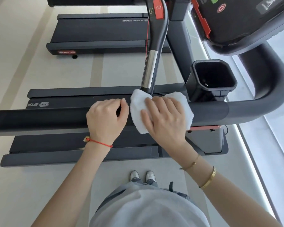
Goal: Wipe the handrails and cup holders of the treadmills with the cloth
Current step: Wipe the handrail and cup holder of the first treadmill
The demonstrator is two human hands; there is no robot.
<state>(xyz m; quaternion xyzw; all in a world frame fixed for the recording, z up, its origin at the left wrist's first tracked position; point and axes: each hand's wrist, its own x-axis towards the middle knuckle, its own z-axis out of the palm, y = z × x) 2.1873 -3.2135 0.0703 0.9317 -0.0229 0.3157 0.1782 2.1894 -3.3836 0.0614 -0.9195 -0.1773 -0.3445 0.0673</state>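
Observation:
A dark padded handrail point(39, 117) runs across the middle and bends up to the right. A white cloth point(137, 110) is draped over it. My right hand point(164, 118) lies on the cloth, its fingers curved over the rail and pressing the cloth down. Just left of the cloth, my left hand point(106, 117) curls its fingers round the bare handrail. A black square cup holder point(211, 79) stands right behind the cloth, to the right. A chrome and black centre bar point(150, 69) meets the rail at the cloth's far edge.
The treadmill deck point(72, 145) lies below the rail. A second treadmill point(97, 33) stands farther back. The console point(243, 18) with red and green buttons hangs at the upper right. My shoes point(142, 176) stand on the pale floor beside the deck.

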